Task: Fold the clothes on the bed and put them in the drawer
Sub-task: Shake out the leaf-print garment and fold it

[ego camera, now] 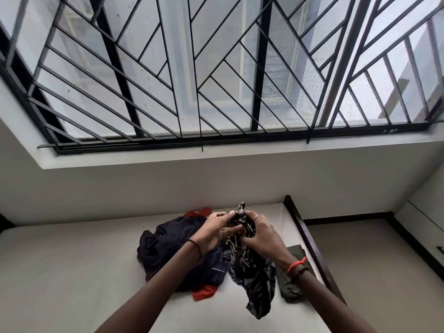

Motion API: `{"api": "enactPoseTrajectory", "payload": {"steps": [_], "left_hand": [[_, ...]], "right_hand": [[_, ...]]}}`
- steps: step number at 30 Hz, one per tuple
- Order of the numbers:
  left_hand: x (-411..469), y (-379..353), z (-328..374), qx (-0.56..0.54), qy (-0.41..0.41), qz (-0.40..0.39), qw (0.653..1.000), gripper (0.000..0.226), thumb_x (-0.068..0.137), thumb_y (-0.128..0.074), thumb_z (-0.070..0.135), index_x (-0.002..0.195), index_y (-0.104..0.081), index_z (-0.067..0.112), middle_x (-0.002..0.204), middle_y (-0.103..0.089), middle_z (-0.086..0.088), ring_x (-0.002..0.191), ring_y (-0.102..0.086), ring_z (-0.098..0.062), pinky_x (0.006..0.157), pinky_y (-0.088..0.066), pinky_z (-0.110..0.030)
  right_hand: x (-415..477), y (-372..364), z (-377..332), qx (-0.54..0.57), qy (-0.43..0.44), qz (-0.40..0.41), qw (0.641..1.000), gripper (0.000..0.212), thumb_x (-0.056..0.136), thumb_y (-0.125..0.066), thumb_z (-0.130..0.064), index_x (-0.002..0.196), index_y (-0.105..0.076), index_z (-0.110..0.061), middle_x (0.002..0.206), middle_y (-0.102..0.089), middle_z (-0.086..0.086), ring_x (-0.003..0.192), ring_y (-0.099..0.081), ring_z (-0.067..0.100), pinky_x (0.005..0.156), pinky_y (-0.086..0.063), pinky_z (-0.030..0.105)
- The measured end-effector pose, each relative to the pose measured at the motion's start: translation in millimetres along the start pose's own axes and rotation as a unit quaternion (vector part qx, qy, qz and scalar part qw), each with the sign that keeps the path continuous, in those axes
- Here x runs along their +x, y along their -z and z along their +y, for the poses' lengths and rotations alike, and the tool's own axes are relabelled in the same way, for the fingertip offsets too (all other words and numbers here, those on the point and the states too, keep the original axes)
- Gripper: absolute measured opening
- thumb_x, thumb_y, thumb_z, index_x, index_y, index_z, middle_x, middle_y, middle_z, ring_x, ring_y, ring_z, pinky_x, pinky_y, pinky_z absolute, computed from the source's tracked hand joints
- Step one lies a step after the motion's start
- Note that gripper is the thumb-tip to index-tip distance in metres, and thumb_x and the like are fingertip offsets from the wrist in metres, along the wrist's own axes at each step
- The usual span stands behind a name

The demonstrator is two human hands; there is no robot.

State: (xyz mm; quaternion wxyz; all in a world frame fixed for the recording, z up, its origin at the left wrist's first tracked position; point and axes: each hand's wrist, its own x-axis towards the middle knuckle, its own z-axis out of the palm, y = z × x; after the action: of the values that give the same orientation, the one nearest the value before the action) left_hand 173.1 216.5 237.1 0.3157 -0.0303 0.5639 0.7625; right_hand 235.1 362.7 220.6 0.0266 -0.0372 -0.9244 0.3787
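1. Your pile [165, 251] of dark and red clothes lies unfolded on the bed [72, 272]
2. Your left hand [212, 233] pinches the top of the patterned garment [252, 277], held up above the bed
3. Your right hand [260, 236] grips the same garment, bunched
4. An olive garment [292, 284] lies crumpled beside it; nothing looks folded or put away yet

This is a bedroom in a home. Beneath the left hand [213, 230] and the right hand [260, 233] spreads a bed [72, 272] with a plain white sheet. Its dark wooden side rail [310, 239] runs just right of the right hand. Loose clothes [163, 248] lie heaped under the hands, which grip a patterned garment [249, 272]. Beyond the hands rise a bare white wall [168, 188] and a wide window with a black metal grille [216, 68]. Far to the right of the right hand stands a white cabinet [422, 234].
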Motion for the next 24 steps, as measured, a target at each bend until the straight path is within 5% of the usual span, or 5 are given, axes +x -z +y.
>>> {"api": "enactPoseTrajectory", "payload": {"steps": [6,10,13,17,24], "left_hand": [[-8,7,-1,0.245,-0.069,-0.041,0.966,0.113,0.067,-0.085,0.030,0.150,-0.008,0.031,0.130,-0.052,-0.016,0.116,-0.058,-0.027,0.102,-0.045,-0.044],[-18,9,3,0.762,-0.231,0.012,0.605,0.117,0.070,-0.071,0.054,0.142,0.021,0.043,0.157,0.021,-0.001,0.143,0.025,-0.020,0.112,0.012,-0.061],[-16,5,5,0.805,-0.277,-0.019,0.524,0.105,0.078,-0.062,0.052,0.148,0.013,0.030,0.157,0.017,0.005,0.142,0.025,-0.015,0.108,0.015,-0.064],[-13,7,20,0.813,-0.237,-0.048,0.530,0.056,0.084,-0.057,0.043,0.135,-0.043,0.025,0.131,-0.057,0.003,0.127,-0.048,-0.016,0.112,-0.018,-0.047],[-17,7,36,0.776,-0.214,-0.096,0.585,0.027,0.086,-0.062,0.037,0.104,-0.065,0.018,0.108,-0.064,-0.003,0.102,-0.059,-0.025,0.075,-0.041,-0.032]], "right_hand": [[1,5,-2,0.028,0.005,0.038,0.999,0.051,0.077,-0.068,-0.016,0.126,-0.058,-0.021,0.114,-0.068,-0.002,0.104,-0.064,0.012,0.091,-0.048,0.022],[0,8,-4,0.009,0.026,0.023,0.999,0.047,0.076,-0.066,-0.017,0.122,-0.061,-0.025,0.110,-0.070,-0.004,0.100,-0.065,0.011,0.088,-0.052,0.028],[-1,7,-10,0.009,0.043,-0.010,0.999,0.046,0.072,-0.062,-0.025,0.118,-0.063,-0.028,0.105,-0.072,-0.003,0.097,-0.067,0.012,0.084,-0.053,0.034],[-6,10,-8,0.016,0.036,-0.044,0.998,0.054,0.068,-0.061,-0.028,0.121,-0.055,-0.031,0.098,-0.071,-0.003,0.089,-0.067,0.013,0.081,-0.053,0.032],[-29,10,13,-0.007,0.029,-0.056,0.998,0.072,0.072,-0.067,-0.024,0.137,-0.035,-0.027,0.116,-0.060,-0.001,0.101,-0.062,0.017,0.086,-0.052,0.037]]}}
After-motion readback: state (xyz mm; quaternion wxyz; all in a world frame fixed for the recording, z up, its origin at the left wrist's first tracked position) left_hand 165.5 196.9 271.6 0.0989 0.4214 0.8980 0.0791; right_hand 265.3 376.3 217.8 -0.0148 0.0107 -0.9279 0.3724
